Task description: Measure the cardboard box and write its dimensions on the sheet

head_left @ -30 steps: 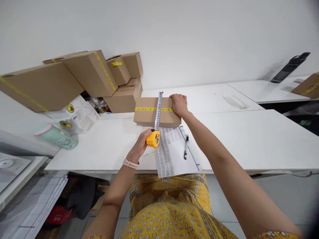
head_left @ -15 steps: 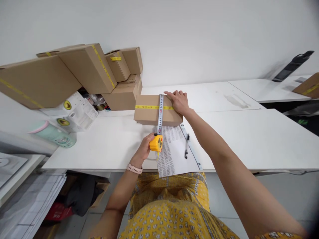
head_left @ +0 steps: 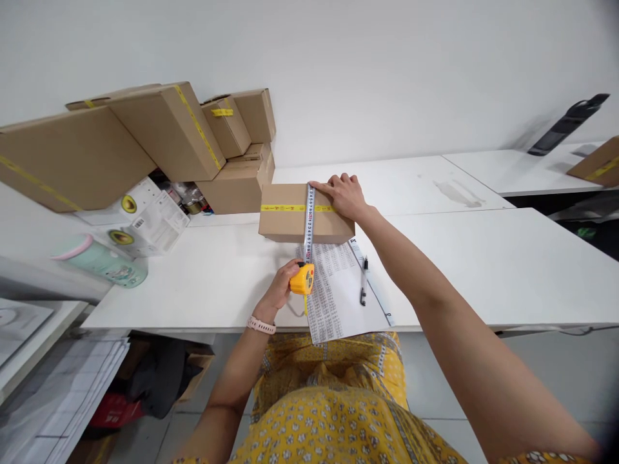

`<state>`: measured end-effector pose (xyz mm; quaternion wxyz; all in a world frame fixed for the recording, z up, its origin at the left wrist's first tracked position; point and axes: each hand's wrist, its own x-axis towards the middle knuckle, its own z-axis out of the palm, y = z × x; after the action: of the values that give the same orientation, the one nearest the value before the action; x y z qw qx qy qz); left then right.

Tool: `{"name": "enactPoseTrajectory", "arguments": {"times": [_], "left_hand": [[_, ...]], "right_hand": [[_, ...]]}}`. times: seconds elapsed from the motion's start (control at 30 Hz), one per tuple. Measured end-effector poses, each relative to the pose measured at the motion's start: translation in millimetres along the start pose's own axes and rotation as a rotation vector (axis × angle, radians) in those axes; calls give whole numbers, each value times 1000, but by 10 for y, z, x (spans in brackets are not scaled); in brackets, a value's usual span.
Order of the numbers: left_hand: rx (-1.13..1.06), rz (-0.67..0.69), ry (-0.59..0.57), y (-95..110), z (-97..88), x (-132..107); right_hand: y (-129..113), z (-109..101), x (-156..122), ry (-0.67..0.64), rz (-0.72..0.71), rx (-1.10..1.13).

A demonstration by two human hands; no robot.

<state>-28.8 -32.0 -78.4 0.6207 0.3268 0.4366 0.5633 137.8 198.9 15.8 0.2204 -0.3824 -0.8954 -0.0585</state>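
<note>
A small cardboard box [head_left: 283, 222] with yellow tape sits on the white table. The metal blade of a tape measure [head_left: 309, 222] runs across its top from the far edge toward me. My left hand [head_left: 279, 283] is closed around the yellow tape measure case [head_left: 302, 279], just in front of the box. At the box's far right, my right hand [head_left: 345, 194] grips the edge, one finger stretched left onto the blade's far end. Its thumb cannot be made out. Beneath the tape measure lies a printed sheet [head_left: 348, 296], partly hidden, with a pen [head_left: 364, 280] on it.
Cardboard boxes [head_left: 164, 129] are stacked at the back left by the wall. A white box with avocado pictures [head_left: 145, 219] and a mint tumbler [head_left: 104, 261] stand on the left. A dark bottle [head_left: 565, 125] and another carton [head_left: 597, 166] are at the far right.
My right finger has moved left onto the far end of the blade. The blade lies slightly straighter and a little further left across the box. My left hand has barely moved.
</note>
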Motion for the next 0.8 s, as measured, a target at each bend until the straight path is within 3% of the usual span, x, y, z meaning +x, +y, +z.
{"name": "enactPoseTrajectory", "arguments": {"times": [0.27,0.47,0.63,0.8], "left_hand": [[-14,10,-6,-32,-44,-28],[9,156,46,-46,-158,-344],[136,125,-58,-272,-233,-702],[155,67,-118,-542,-182,-929]], "right_hand": [[12,2,-43,20,32,2],[-149,-18,-269,107,109,-18],[-401,-20,-802,139,46,5],[-567,183,-1511,86,9,78]]}}
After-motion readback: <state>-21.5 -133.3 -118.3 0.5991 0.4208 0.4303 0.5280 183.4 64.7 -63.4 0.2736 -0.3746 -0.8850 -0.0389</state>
